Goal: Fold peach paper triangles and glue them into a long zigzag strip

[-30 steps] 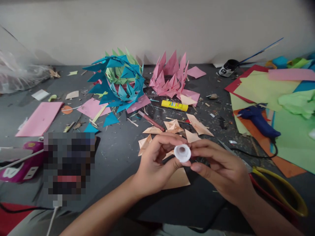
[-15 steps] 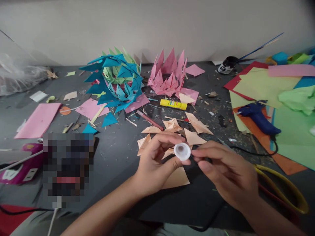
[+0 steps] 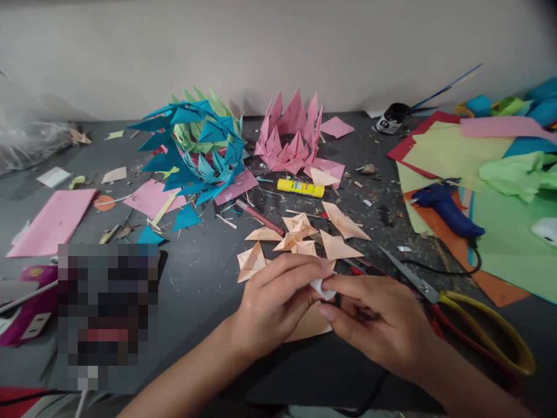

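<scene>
Between both hands is a small white round piece [image 3: 322,288], mostly covered by fingers; its kind I cannot make out. My left hand [image 3: 282,299] is closed around its left side, fingers bent over the top. From the right, the thumb and forefinger of my right hand [image 3: 378,316] press against it. Folded peach paper pieces [image 3: 300,226] lie just beyond my hands, and a flat peach sheet [image 3: 311,325] is partly hidden under them. A yellow glue stick [image 3: 300,187] and a brownish-red pen-like stick [image 3: 261,217] lie behind the folded pieces.
Scissors [image 3: 483,325] with yellow and red handles lie right of my right hand. A blue glue gun [image 3: 448,206] rests on coloured sheets. Blue [image 3: 213,174] and pink [image 3: 291,139] spiky paper rings stand at the back. A blurred-out object [image 3: 108,313] lies left.
My right fingers have moved in onto the white piece, which was face-on before and is now tilted and mostly covered. The view has shifted slightly, showing more of the scissors.
</scene>
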Available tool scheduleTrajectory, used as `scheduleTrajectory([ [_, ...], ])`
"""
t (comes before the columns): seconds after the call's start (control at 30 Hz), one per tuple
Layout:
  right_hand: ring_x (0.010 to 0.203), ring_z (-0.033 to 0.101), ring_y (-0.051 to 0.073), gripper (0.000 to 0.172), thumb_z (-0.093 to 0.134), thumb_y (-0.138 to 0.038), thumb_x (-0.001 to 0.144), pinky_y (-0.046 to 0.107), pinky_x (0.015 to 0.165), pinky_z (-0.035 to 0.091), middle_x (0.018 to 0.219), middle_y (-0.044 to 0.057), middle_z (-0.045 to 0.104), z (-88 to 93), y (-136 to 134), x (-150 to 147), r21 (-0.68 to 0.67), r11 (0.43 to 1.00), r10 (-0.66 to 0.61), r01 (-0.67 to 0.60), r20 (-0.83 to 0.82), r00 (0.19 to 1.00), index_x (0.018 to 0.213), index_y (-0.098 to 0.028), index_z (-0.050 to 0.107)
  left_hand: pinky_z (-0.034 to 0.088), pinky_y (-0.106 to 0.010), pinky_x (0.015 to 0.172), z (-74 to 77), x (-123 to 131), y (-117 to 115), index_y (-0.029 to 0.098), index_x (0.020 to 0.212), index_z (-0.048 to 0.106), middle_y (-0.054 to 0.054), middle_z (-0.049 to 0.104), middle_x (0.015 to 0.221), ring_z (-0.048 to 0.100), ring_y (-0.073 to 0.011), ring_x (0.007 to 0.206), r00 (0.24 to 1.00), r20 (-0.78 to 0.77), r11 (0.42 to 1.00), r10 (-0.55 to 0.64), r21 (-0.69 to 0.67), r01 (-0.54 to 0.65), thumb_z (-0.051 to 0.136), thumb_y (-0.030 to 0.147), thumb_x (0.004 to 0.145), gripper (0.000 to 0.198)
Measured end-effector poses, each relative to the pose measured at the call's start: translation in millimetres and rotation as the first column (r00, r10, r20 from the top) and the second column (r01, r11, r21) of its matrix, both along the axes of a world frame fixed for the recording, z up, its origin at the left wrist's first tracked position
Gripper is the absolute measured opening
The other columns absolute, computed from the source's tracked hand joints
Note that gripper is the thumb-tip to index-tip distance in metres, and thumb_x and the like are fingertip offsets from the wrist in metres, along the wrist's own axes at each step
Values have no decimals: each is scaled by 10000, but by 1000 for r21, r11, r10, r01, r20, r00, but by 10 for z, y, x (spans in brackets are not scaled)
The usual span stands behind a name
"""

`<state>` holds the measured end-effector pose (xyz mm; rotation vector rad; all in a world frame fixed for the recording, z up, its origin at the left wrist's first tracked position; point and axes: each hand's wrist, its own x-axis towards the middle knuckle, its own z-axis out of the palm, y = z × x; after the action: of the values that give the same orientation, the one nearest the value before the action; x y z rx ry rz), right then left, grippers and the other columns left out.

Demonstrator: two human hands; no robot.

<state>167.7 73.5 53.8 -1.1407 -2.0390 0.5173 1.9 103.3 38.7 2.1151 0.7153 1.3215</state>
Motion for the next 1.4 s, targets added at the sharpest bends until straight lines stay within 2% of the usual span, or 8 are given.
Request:
scheduleTrajectory([
  [0.53, 394, 448, 59, 89, 564, -246, 810, 171, 439, 372, 471, -96, 480, -47, 1, 60, -28, 996, 82, -83, -42, 996, 875, -216, 510, 511, -225, 794, 50, -12, 55, 163, 1076, 537, -74, 645, 969, 610, -137, 920, 985, -105, 991, -136, -18, 135, 515, 127, 854, 226],
  [0.67, 405, 414, 55, 113, 559, -230, 803, 172, 418, 352, 491, -83, 450, -62, -16, 54, -22, 1000, -10, 8, -88, 996, 739, -209, 468, 483, -270, 826, 26, -130, 194, 173, 1064, 538, -72, 628, 1014, 586, -160, 943, 964, -215, 988, 157, 29, -155, 534, 154, 836, 229],
  [0.8, 516, 506, 79, 125, 582, -193, 814, 197, 531, 419, 562, -43, 550, -32, 49, 58, 64, 994, 89, -85, -57, 994, 706, -202, 520, 473, -346, 808, 16, -402, 442, 165, 1092, 544, -88, 616, 1025, 582, -219, 934, 745, -438, 838, 504, 38, -544, 526, 234, 835, 267],
  [0.93, 696, 608, 117, 82, 537, -192, 852, 233, 672, 475, 722, 5, 665, -44, 78, 11, 60, 978, 200, -199, -15, 980, 797, -195, 598, 407, -410, 913, 59, -564, 534, 163, 1111, 538, -107, 576, 1120, 516, -268, 1071, 650, -441, 755, 619, 105, -648, 541, 273, 811, 320],
  [1.0, 759, 620, 135, 113, 528, -232, 859, 254, 713, 484, 767, 23, 677, -68, 27, -21, 28, 975, 218, -219, 30, 976, 818, -186, 622, 423, -379, 888, 112, -548, 431, 169, 1100, 544, -92, 594, 1093, 543, -240, 1026, 732, -427, 820, 530, 41, -571, 521, 291, 827, 300],
  [1.1, 816, 618, 163, 183, 619, -346, 786, 276, 737, 493, 869, 50, 667, -137, -120, -56, -34, 971, 238, -235, 143, 961, 861, -181, 651, 443, -324, 835, 191, -476, 128, 189, 1078, 564, -69, 629, 1039, 579, -204, 957, 849, -510, 960, 136, -144, -240, 516, 308, 837, 272],
  [1.2, 876, 607, 160, 158, 653, -277, 762, 258, 781, 489, 951, 57, 642, -226, -261, -79, -78, 979, 203, -190, 218, 955, 891, -186, 660, 440, -319, 826, 207, -435, -157, 222, 1082, 573, -52, 630, 1049, 574, -219, 969, 752, -622, 949, -216, -316, 11, 653, 345, 733, 378],
  [1.4, 836, 614, 161, 151, 545, -172, 827, 260, 743, 497, 906, 51, 640, -252, -314, -167, -28, 996, 88, -84, 336, 938, 928, -197, 654, 422, -284, 772, 118, -392, -253, 174, 897, 621, -48, 647, 876, 583, -186, 860, 662, -728, 965, -180, -262, -25, 532, 157, 787, 142],
])
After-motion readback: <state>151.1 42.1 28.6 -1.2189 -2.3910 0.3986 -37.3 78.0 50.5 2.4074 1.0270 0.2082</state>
